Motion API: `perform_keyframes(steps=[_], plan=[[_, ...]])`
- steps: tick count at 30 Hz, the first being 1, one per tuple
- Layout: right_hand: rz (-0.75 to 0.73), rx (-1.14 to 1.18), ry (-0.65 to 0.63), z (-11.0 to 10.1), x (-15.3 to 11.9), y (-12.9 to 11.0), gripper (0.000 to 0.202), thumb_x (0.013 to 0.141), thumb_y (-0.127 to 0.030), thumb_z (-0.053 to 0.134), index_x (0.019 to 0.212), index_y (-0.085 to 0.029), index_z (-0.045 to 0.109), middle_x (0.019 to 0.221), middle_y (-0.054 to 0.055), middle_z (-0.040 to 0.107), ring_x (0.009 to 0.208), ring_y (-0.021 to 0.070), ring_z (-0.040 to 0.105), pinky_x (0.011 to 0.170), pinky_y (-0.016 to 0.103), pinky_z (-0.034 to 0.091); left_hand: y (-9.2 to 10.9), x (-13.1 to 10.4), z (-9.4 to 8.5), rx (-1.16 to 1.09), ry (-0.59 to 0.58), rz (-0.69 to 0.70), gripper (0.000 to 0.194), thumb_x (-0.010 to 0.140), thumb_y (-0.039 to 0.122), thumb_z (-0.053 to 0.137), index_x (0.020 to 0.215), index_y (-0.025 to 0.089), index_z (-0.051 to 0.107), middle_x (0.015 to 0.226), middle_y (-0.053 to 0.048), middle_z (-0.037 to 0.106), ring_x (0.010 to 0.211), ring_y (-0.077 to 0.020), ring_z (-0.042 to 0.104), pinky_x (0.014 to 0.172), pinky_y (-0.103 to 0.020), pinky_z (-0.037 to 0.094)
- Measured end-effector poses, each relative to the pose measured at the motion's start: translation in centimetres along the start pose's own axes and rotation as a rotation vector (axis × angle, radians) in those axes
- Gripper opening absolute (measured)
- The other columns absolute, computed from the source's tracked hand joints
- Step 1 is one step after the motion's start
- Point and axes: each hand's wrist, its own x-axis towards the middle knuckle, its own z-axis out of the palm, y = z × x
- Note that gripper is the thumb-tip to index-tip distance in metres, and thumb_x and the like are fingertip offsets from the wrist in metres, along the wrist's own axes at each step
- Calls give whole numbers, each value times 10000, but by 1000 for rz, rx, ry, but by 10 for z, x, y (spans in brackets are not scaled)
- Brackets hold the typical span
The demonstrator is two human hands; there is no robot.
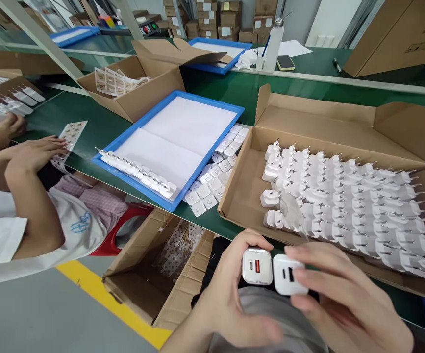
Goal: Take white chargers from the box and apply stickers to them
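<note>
Fingers of the left hand (230,294) close around a white charger (257,266), its port face turned up toward the camera so both sockets show. The right hand (340,299) pinches a second charger (288,274) just beside it, the two nearly touching. Both are held low, near the table edge, in front of the cardboard box (249,162) where more plugs lie in rows, prongs up. Left of it a blue tray (131,139) holds a row of finished ones; a co-worker's hand (32,152) rests on a sticker sheet (71,133).
</note>
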Motion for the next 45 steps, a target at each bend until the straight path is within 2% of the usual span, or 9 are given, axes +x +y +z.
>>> perform_keyframes(steps=[2, 5, 7, 15, 24, 31, 38, 42, 45], plan=[[-95, 13, -34, 6, 3, 1, 180, 1019, -71, 682, 1104, -194, 781, 1140, 111, 825, 1077, 257, 804, 886, 368, 726, 2, 0, 0, -55, -19, 6, 802, 875, 946, 555, 1165, 205, 653, 993, -49, 575, 786, -182, 511, 716, -323, 413], [-154, -16, -80, 9, 5, 3, 186, 1000, -64, 710, 1096, -194, 802, 1131, 99, 835, 1146, 271, 792, 917, 380, 726, 10, -1, 4, 0, 11, -104, 890, 972, 941, 178, 1083, 197, 654, 992, -71, 588, 825, -216, 533, 790, -373, 438], [-173, -26, -107, 7, 6, 4, 192, 1004, -61, 708, 1104, -187, 812, 1134, 95, 836, 1174, 269, 787, 940, 371, 725, 14, -1, 7, 20, 18, -127, 909, 975, 926, 109, 1062, 197, 646, 992, -76, 587, 849, -232, 544, 812, -387, 444], [-241, -46, -218, -1, 5, 9, 201, 1019, -85, 723, 1163, -179, 826, 1163, 79, 841, 1180, 255, 797, 971, 349, 730, 5, -5, 15, -50, -1, -59, 799, 1019, 881, 162, 1090, 220, 605, 1019, -68, 547, 889, -243, 535, 867, -422, 461], [-228, -49, -209, -2, 4, 5, 169, 1045, -86, 699, 1142, -159, 818, 1154, 82, 843, 1230, 235, 777, 1010, 324, 712, 10, -5, 19, -33, 43, -98, 826, 998, 911, 178, 1059, 214, 617, 1021, -68, 557, 894, -246, 545, 861, -427, 471], [-216, -50, -198, 2, 7, 3, 171, 1105, -116, 641, 1102, -157, 806, 1114, 76, 838, 1329, 178, 714, 1110, 260, 644, 11, -5, 19, 22, 34, -92, 820, 1017, 883, 150, 1085, 219, 627, 1035, -73, 577, 910, -253, 567, 881, -431, 484], [-196, -40, -190, 3, 8, 2, 179, 1119, -122, 634, 1085, -165, 805, 1121, 66, 816, 1312, 174, 712, 1112, 253, 643, 14, -2, 14, 68, 11, -84, 815, 1018, 877, 133, 1094, 223, 614, 1044, -78, 581, 897, -249, 561, 852, -421, 500], [-139, 12, -144, 9, 2, 1, 209, 1115, -86, 613, 1100, -186, 797, 1090, 54, 751, 1257, 182, 730, 1077, 265, 669, 17, -1, 12, 77, -12, -103, 833, 1010, 887, 128, 1134, 231, 627, 1068, -82, 593, 908, -249, 571, 857, -419, 508], [-16, 107, -90, 15, -6, -1, 174, 1108, -88, 630, 1143, -189, 767, 997, 41, 728, 1190, 187, 767, 974, 247, 713, 17, -3, 13, 42, -4, -129, 859, 994, 907, 136, 1124, 226, 643, 1060, -83, 587, 927, -260, 591, 875, -435, 511]])
